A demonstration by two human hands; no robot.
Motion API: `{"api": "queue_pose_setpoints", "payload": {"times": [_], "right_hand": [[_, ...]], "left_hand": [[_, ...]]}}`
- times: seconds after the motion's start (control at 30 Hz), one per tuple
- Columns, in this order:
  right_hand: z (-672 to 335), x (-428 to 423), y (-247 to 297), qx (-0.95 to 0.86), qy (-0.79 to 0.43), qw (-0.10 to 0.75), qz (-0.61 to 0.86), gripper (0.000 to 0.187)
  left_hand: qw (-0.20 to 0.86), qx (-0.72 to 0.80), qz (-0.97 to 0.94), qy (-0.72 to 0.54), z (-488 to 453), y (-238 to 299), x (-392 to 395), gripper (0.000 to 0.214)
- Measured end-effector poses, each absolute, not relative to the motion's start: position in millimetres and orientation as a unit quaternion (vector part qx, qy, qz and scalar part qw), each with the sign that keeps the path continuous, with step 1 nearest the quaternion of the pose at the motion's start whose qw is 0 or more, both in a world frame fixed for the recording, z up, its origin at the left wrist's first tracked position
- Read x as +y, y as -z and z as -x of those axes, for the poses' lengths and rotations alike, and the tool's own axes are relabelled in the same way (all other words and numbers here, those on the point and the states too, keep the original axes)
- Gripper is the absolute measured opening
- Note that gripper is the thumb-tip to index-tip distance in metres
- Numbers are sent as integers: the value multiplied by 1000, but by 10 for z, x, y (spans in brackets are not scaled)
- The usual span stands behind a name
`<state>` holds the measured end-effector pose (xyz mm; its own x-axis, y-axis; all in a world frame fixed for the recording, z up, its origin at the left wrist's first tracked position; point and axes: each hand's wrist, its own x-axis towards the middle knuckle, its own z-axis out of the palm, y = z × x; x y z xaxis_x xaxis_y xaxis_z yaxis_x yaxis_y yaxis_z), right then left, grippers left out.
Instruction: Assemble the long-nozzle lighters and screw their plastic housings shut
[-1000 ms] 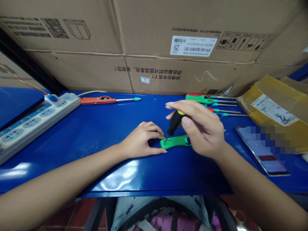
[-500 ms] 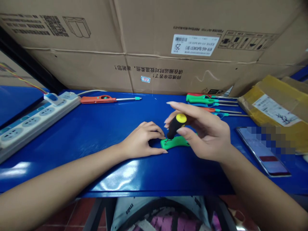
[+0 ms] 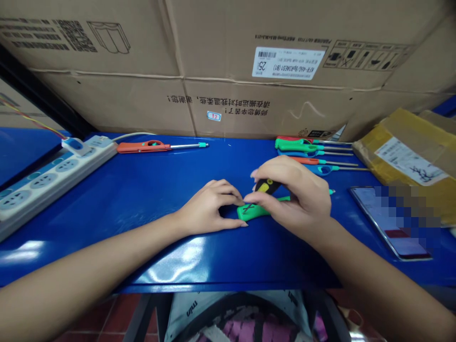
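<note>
Green lighter [image 3: 254,211]: one, lay flat on blue bench [image 3: 142,190], mid-body hidden by right hand [image 3: 295,199]. Screwdriver [image 3: 265,186]: one, mostly hidden; right grip closed round it, tip at lighter end. Left hand [image 3: 210,209]: fingers curled, pressed on bench, fingertips at lighter end; grip held nothing visible. Lighters at rear right [image 3: 306,154]: roughly five, overlapping, count uncertain. Orange lighter [image 3: 149,147]: one. Phone [image 3: 388,221]: one, screen blurred.

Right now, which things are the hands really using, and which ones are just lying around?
In use: green lighter, steadied by the left hand; screwdriver in the right hand.

Lying about: orange lighter, pile of lighters, power strip, phone, yellow parcel, cardboard boxes.
</note>
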<state>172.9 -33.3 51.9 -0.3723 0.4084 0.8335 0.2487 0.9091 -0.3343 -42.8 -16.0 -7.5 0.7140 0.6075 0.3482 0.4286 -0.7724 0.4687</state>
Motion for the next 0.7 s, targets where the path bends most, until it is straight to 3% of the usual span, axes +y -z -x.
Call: {"api": "queue_pose_setpoints", "payload": {"times": [0.17,0.33,0.5,0.7], "right_hand": [[-1759,-303,-538,-831,-162,482,225,40],[-1769,-253,-549,-820,-46,532,207,30],[-1776,-297,-578,-858,-119,460,196,42],[-1749,-313,-603,-826,-35,524,206,26]], "left_hand": [[183,277,-908,-256,429,80,-161,35],[177,273,-909,-261,433,81,-158,35],[176,272,-909,-261,426,80,-155,34],[171,277,-909,-258,425,77,-160,35]]}}
